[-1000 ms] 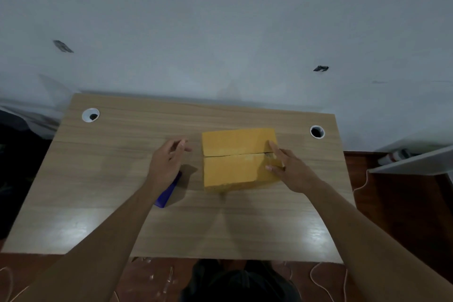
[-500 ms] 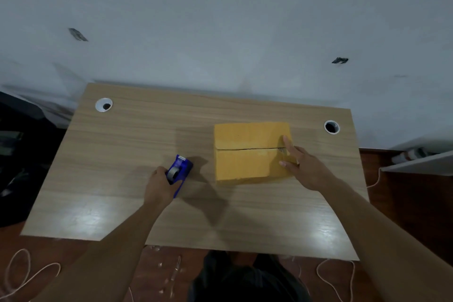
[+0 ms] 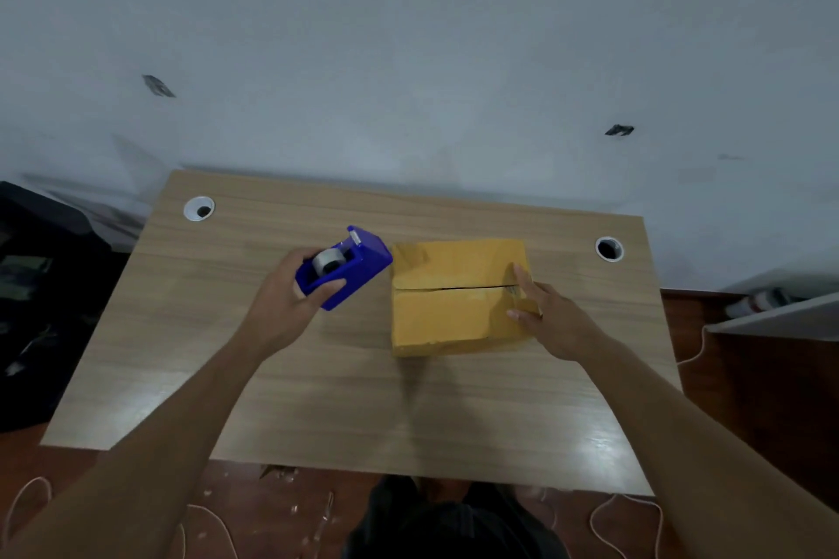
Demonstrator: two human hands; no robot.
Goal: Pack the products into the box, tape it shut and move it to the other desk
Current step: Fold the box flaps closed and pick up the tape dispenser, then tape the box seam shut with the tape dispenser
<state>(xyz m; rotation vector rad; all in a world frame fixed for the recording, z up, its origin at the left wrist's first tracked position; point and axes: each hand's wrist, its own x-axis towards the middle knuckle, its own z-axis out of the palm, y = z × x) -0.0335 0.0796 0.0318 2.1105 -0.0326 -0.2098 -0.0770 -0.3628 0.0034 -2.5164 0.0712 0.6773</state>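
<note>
A yellow cardboard box sits on the wooden desk, right of centre, with both top flaps folded down and a thin seam across the middle. My right hand rests flat on the box's right end, fingers spread over the flaps. My left hand grips a blue tape dispenser with a grey roll in it. It is held above the desk, its front end close to the box's top left corner. The products are hidden from view.
Two round cable holes lie near the desk's far corners. A white wall stands behind. A grey shelf edge juts in at right. Dark items lie on the floor at left, and white cables lie on it below the front edge.
My left hand reached the dispenser on the desk, took hold of it and lifted it up and right toward the box. My right hand stayed on the box.
</note>
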